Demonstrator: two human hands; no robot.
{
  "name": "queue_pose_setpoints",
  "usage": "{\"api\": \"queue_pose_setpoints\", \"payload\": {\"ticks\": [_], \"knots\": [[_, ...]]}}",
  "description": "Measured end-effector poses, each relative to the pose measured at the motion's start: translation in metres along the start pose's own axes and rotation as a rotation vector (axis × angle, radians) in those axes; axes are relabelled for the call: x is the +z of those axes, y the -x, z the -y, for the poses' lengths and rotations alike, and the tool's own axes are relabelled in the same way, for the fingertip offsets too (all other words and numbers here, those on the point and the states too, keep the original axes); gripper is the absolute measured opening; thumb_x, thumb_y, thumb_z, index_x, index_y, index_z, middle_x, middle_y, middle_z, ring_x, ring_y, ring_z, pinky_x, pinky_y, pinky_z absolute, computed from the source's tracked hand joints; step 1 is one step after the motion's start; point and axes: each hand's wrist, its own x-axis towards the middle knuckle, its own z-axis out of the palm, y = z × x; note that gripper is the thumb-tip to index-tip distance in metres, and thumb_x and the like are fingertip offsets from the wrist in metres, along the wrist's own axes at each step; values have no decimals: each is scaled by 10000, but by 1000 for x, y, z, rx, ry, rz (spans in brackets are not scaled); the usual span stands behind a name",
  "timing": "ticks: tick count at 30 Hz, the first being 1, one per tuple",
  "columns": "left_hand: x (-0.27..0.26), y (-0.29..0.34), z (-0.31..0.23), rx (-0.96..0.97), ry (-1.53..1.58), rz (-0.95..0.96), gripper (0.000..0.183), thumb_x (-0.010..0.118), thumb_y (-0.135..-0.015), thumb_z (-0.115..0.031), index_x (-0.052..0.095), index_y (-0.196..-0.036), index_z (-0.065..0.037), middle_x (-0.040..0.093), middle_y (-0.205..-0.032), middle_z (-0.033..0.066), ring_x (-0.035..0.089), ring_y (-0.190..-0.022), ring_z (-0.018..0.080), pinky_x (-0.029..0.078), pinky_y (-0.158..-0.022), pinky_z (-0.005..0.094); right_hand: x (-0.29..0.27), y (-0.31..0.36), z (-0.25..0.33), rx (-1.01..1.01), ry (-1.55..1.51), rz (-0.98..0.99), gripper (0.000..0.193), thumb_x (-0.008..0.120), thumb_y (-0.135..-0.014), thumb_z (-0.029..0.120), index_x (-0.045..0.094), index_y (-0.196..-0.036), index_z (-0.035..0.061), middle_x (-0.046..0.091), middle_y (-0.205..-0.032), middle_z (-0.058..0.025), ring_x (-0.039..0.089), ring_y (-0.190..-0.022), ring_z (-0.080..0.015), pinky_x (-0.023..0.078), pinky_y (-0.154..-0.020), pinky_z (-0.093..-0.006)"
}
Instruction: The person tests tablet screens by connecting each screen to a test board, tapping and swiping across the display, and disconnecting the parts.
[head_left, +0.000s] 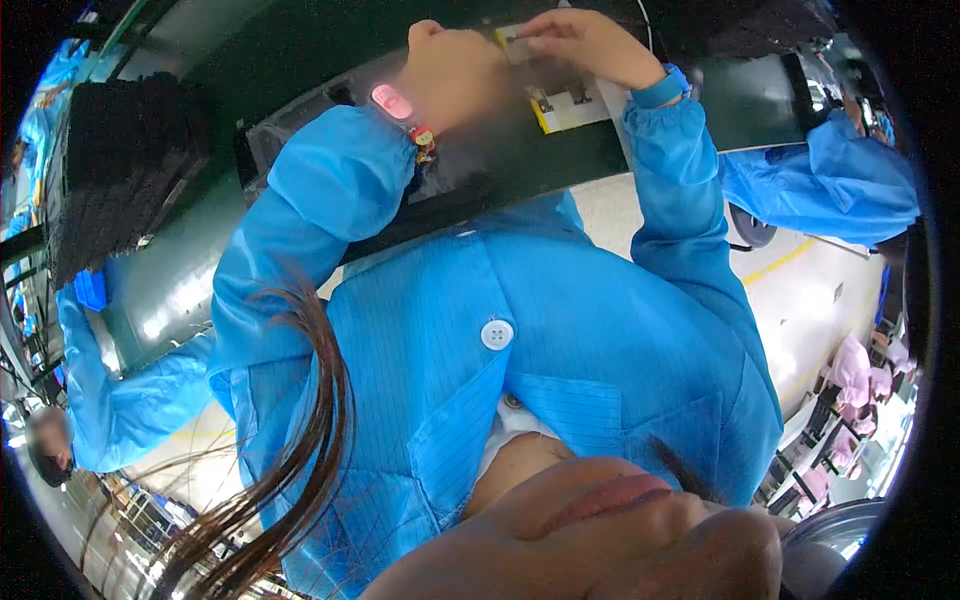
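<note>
My left hand [455,78] is blurred over the dark green work surface, its fingers curled in. Whether it holds anything is hidden. A pink oval tag and a beaded bracelet circle that wrist. Close beside it, my right hand [592,45] bends its fingers and thumb onto a small white piece with a yellow edge [513,38]. A blue band wraps the right wrist. Just below the right hand lies a white, yellow-edged flat part [575,108] with small dark fittings.
A clear plastic sheet [300,125] lies at the left of the dark green table [690,112]. Black stacked material [130,165] stands far left, with a blue bin [91,290] nearby. Blue-sleeved arms of other people show at left [130,400] and right [820,185].
</note>
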Motion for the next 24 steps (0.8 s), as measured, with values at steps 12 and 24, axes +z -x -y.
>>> {"api": "queue_pose_setpoints", "payload": {"ticks": [12, 24], "knots": [[25, -3, 16, 75, 177, -128, 225, 683, -768, -257, 665, -981, -190, 635, -847, 20, 602, -876, 213, 326, -919, 449, 0, 9, 21, 130, -183, -16, 233, 610, -876, 169, 629, -1036, 0, 654, -899, -70, 587, -766, -134, 470, -689, -256], [33, -4, 18, 95, 179, -187, 209, 657, -786, -258, 665, -975, -170, 636, -891, 26, 591, -911, 206, 313, -912, 441, 50, 51, 13, -313, 481, -363, 181, 697, -784, 202, 629, -897, 77, 605, -921, -105, 550, -931, -291, 463, -793, -366]]}}
